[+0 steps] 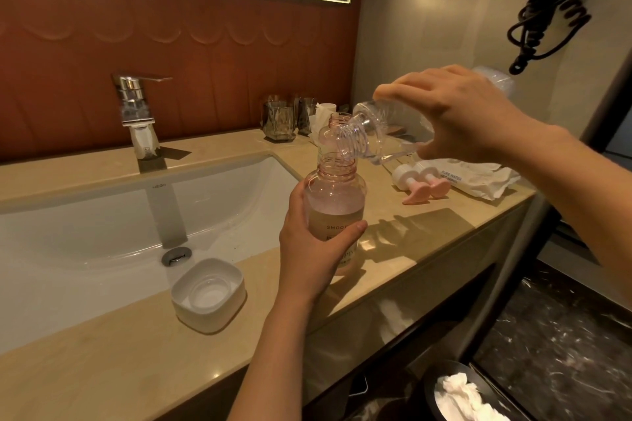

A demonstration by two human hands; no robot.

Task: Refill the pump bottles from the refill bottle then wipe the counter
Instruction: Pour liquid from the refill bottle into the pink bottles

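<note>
My left hand [316, 246] wraps the open pink pump bottle [337, 205] on the worktop [427, 232] while my right hand [461, 113] grips the tilted clear refill bottle [386, 133], mouth over its neck; next, I judge, comes tipping further, steadily.

Two pink pump bottles [337, 202], one clear refill bottle [383, 131], two pump heads [422, 186], two glasses [278, 120], one soap dish [208, 294]
</note>
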